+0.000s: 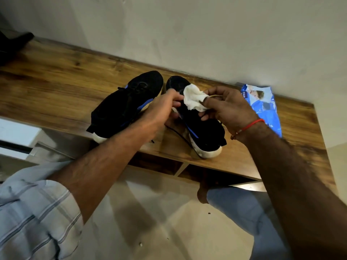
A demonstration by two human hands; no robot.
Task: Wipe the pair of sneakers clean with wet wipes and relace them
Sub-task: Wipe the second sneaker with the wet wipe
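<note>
Two black sneakers with blue stripes and white soles stand side by side on a wooden shelf (pixel 56 87), toes toward the wall. The left sneaker (pixel 124 107) is untouched. Above the right sneaker (pixel 202 128) both hands meet on a crumpled white wet wipe (pixel 193 99). My right hand (pixel 229 107) pinches the wipe's right side, and my left hand (pixel 163 109) holds its left edge with the fingertips. A loose black lace (pixel 180 135) trails between the shoes toward the shelf's front edge.
A blue wet wipes pack (pixel 262 106) lies on the shelf to the right, against the pale wall. A dark object (pixel 11 47) sits at the shelf's far left. Open cubbies run under the shelf. Below are a tiled floor, my foot and jeans leg.
</note>
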